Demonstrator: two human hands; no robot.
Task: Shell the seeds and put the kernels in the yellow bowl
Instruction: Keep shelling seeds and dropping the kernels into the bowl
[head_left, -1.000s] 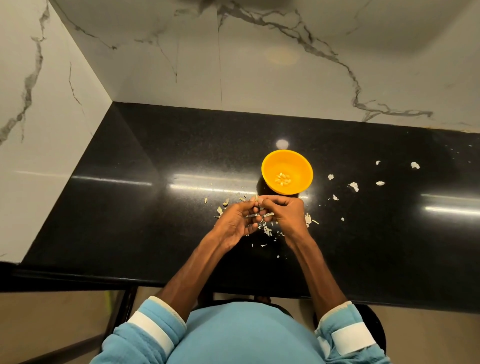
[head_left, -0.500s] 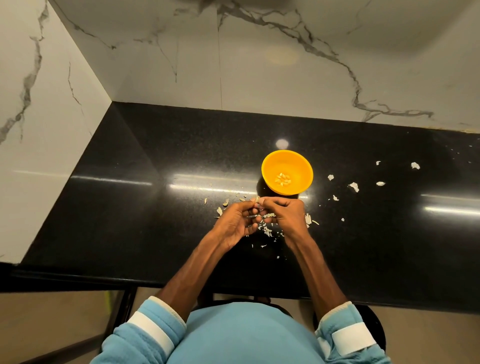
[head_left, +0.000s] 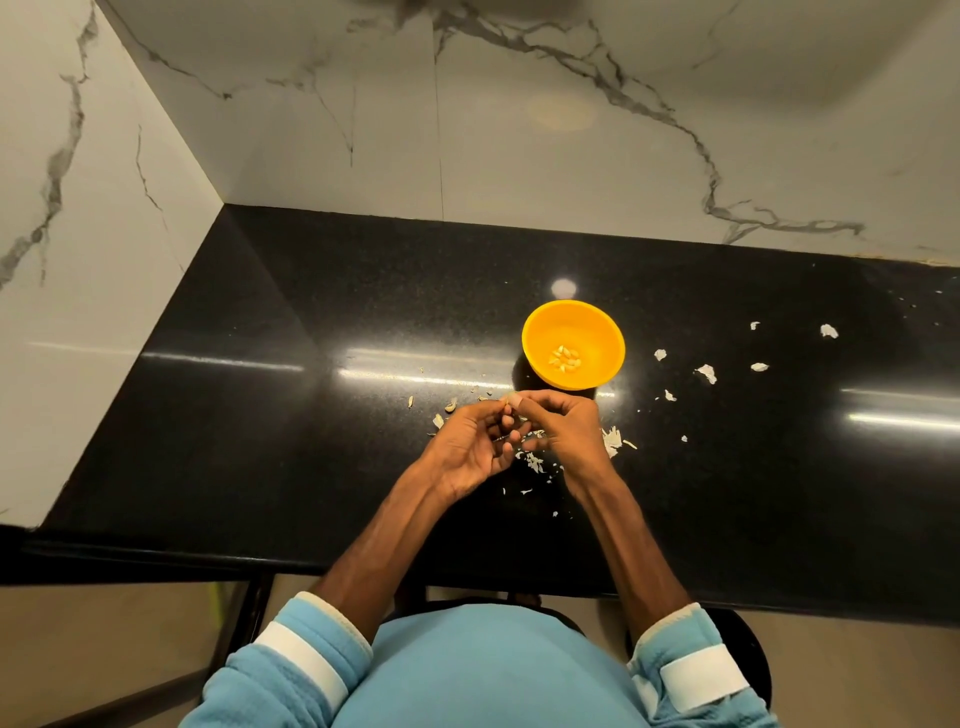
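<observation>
The yellow bowl (head_left: 602, 325) stands on the black counter just beyond my hands, with several pale kernels (head_left: 565, 358) at its bottom. My left hand (head_left: 470, 447) and my right hand (head_left: 563, 428) meet fingertip to fingertip just in front of the bowl. Together they pinch a small seed (head_left: 506, 401) between thumbs and forefingers. The seed is mostly hidden by the fingers.
Pale shell scraps (head_left: 613, 441) lie under and around my hands, and bigger white bits (head_left: 706, 373) are scattered right of the bowl. The black counter (head_left: 311, 441) ends at marble walls on the left and at the back. Its front edge runs near my body.
Both hands stay together in front of the bowl, with only small finger movements on the seed. The bowl has not moved.
</observation>
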